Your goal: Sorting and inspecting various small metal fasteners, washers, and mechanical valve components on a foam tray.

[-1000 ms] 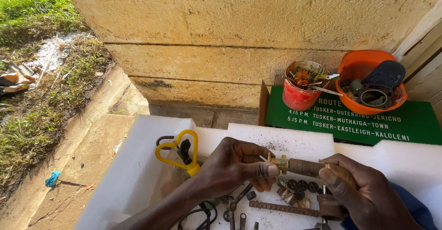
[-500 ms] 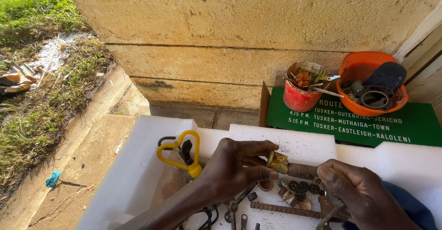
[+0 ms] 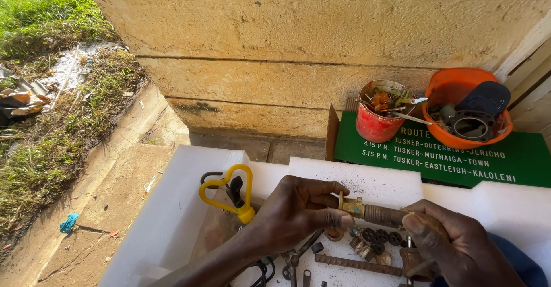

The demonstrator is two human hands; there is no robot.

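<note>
Rusty pipe fitting [image 3: 383, 214] with a brass end [image 3: 352, 206] lay level between both hands, above a white foam tray [image 3: 172, 218]. I saw the right hand [image 3: 465, 249] clenched round its rusty end, thumb on top. The left hand [image 3: 293, 213] pinched the brass end, fingertips [image 3: 338, 220] pressed just under it. Below the fitting, small dark washers [image 3: 379, 236] and a threaded rod [image 3: 356, 264] lay on the tray; yellow-handled tool [image 3: 227, 192] sat left of the hands.
</note>
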